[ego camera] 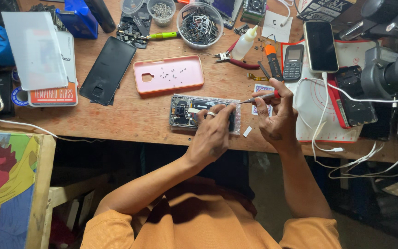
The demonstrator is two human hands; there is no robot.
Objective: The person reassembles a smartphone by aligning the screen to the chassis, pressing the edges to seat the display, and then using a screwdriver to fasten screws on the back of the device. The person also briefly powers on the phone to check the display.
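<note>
An opened phone (186,110) with its back removed lies on a strip of bubble wrap at the wooden bench's front edge. My left hand (213,133), a ring on one finger, rests on the phone's right half and holds it down. My right hand (277,115) grips a thin screwdriver (260,97) with a red collar; its tip points left toward the phone's upper right corner. Behind the phone lies a pink phone case (168,74), inner side up, with several tiny screws on it.
A black back cover (108,70) lies left of the pink case. Clear bowls of metal parts (200,25), red-handled pliers (236,60), a white squeeze bottle (245,42), a keypad phone (293,62), a smartphone (321,46), a white mat with cables (321,115) and a microscope (390,69) crowd the bench.
</note>
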